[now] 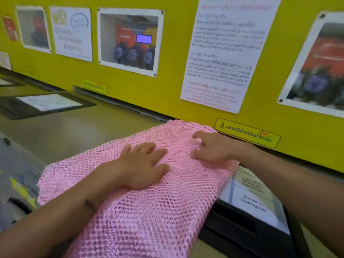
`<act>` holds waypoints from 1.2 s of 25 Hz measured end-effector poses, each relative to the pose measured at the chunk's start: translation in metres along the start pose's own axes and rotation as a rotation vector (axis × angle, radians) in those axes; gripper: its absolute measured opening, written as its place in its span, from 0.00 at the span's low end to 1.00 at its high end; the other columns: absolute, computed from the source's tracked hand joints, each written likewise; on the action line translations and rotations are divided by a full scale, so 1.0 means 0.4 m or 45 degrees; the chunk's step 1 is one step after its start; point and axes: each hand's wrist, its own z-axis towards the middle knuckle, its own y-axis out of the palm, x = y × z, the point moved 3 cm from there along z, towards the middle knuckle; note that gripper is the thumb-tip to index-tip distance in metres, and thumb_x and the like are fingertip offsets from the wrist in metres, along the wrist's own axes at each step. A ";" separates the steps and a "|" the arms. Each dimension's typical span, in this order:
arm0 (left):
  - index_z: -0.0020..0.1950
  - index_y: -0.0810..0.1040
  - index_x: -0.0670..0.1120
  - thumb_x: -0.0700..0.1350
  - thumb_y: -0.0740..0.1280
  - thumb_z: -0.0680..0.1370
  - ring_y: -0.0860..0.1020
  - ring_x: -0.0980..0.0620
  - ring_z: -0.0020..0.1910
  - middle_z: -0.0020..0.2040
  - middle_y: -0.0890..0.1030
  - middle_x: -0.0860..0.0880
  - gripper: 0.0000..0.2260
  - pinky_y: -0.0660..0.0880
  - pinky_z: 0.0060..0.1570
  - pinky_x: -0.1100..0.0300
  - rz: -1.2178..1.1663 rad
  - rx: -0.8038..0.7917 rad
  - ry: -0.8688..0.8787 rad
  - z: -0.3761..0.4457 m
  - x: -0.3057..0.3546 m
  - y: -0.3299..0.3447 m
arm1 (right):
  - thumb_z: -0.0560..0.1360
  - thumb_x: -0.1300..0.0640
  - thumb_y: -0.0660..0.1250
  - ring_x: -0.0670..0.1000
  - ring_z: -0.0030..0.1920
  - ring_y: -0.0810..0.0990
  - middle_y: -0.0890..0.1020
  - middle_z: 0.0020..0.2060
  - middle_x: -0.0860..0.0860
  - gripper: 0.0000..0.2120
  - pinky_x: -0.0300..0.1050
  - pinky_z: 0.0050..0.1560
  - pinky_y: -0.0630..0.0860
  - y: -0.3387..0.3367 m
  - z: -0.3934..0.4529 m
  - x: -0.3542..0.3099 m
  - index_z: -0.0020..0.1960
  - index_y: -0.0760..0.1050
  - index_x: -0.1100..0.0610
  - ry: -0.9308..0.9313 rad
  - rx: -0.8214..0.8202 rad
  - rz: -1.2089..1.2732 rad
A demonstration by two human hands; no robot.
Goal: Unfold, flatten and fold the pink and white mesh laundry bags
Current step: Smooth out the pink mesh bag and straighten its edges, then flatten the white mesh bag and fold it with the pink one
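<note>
1. Pink mesh laundry bag (149, 205) spread across the surface (74, 131), below the yellow wall (167, 94).
2. Left hand (143, 164) flat, fingers spread, pressing the mesh.
3. Right hand (210, 148) fingers curled, resting on the bag's far part.

My left hand (143, 164) lies palm down, fingers straight and a little spread, pointing away from me and toward the right. Its forearm runs in from the lower left edge, bare, with a small dark mark near the wrist. My right hand (212, 148) is further forward and to the right, also palm down, but its fingers are bent at the knuckles, the tips pressing down and the index finger stretched out toward the left. Its forearm comes in bare from the lower right. The two hands sit near each other, not touching.
</note>
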 end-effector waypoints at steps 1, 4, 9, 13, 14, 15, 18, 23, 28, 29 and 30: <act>0.78 0.49 0.62 0.68 0.46 0.77 0.48 0.48 0.80 0.81 0.48 0.52 0.30 0.44 0.76 0.40 0.001 -0.011 -0.021 0.005 0.004 -0.008 | 0.76 0.41 0.65 0.56 0.66 0.74 0.74 0.69 0.55 0.33 0.46 0.63 0.69 -0.002 -0.006 0.011 0.76 0.58 0.48 -0.030 0.024 0.049; 0.73 0.64 0.58 0.64 0.56 0.75 0.66 0.45 0.72 0.76 0.63 0.49 0.27 0.63 0.71 0.42 -0.040 0.072 -0.025 0.008 0.054 -0.066 | 0.77 0.45 0.66 0.54 0.68 0.73 0.72 0.72 0.53 0.30 0.47 0.64 0.70 -0.039 -0.077 0.074 0.76 0.59 0.46 -0.062 0.056 0.100; 0.71 0.71 0.53 0.51 0.65 0.77 0.69 0.50 0.70 0.73 0.69 0.52 0.21 0.65 0.70 0.54 -0.170 0.445 0.339 -0.021 0.348 -0.127 | 0.76 0.45 0.67 0.51 0.62 0.76 0.75 0.68 0.50 0.28 0.48 0.61 0.73 -0.109 -0.353 0.275 0.74 0.62 0.44 0.006 0.149 0.045; 0.63 0.78 0.54 0.48 0.66 0.77 0.79 0.54 0.56 0.62 0.80 0.54 0.14 0.73 0.60 0.58 -0.420 0.478 0.569 -0.064 0.647 -0.113 | 0.77 0.44 0.66 0.51 0.63 0.75 0.74 0.68 0.49 0.27 0.52 0.64 0.72 -0.127 -0.623 0.488 0.73 0.62 0.43 0.221 0.036 0.028; 0.62 0.79 0.54 0.48 0.67 0.77 0.79 0.55 0.54 0.60 0.81 0.54 0.14 0.74 0.59 0.58 -0.436 0.440 0.612 -0.070 0.717 -0.104 | 0.78 0.44 0.66 0.51 0.63 0.75 0.74 0.67 0.49 0.26 0.53 0.64 0.72 -0.130 -0.684 0.538 0.74 0.62 0.43 0.286 0.024 0.025; 0.62 0.78 0.55 0.48 0.66 0.77 0.80 0.55 0.53 0.59 0.81 0.54 0.14 0.75 0.59 0.57 -0.440 0.390 0.644 -0.077 0.782 -0.093 | 0.78 0.44 0.65 0.52 0.63 0.75 0.74 0.67 0.48 0.26 0.52 0.64 0.72 -0.130 -0.736 0.587 0.74 0.63 0.43 0.350 0.011 0.020; 0.65 0.76 0.56 0.52 0.65 0.77 0.80 0.55 0.55 0.61 0.78 0.56 0.16 0.75 0.56 0.58 -0.373 0.259 0.727 -0.101 0.971 -0.047 | 0.77 0.43 0.66 0.54 0.62 0.74 0.73 0.66 0.46 0.26 0.52 0.63 0.72 -0.123 -0.871 0.721 0.73 0.64 0.42 0.589 -0.078 -0.009; 0.69 0.73 0.53 0.62 0.62 0.75 0.78 0.51 0.58 0.63 0.79 0.51 0.25 0.73 0.61 0.54 -0.226 0.130 0.758 -0.141 1.210 0.040 | 0.79 0.47 0.64 0.53 0.55 0.77 0.73 0.64 0.52 0.23 0.46 0.51 0.78 -0.098 -1.032 0.838 0.72 0.68 0.53 0.906 -0.113 -0.092; 0.74 0.65 0.51 0.63 0.66 0.72 0.71 0.47 0.67 0.72 0.71 0.48 0.34 0.69 0.64 0.55 -0.144 -0.046 0.602 -0.140 1.326 0.126 | 0.76 0.44 0.66 0.55 0.59 0.76 0.71 0.70 0.52 0.28 0.49 0.57 0.79 -0.004 -1.076 0.866 0.73 0.67 0.51 0.913 -0.164 0.065; 0.74 0.66 0.51 0.59 0.69 0.72 0.71 0.47 0.67 0.71 0.71 0.47 0.33 0.70 0.63 0.56 -0.171 -0.027 0.595 -0.138 1.325 0.125 | 0.77 0.44 0.65 0.56 0.62 0.75 0.70 0.71 0.52 0.28 0.48 0.59 0.77 0.008 -1.074 0.863 0.74 0.65 0.52 0.874 -0.133 0.058; 0.74 0.66 0.51 0.55 0.70 0.72 0.72 0.48 0.67 0.72 0.70 0.48 0.32 0.70 0.61 0.58 -0.211 -0.017 0.569 -0.133 1.312 0.118 | 0.77 0.44 0.64 0.56 0.63 0.75 0.70 0.72 0.52 0.29 0.48 0.60 0.76 0.017 -1.069 0.860 0.74 0.65 0.52 0.837 -0.084 0.077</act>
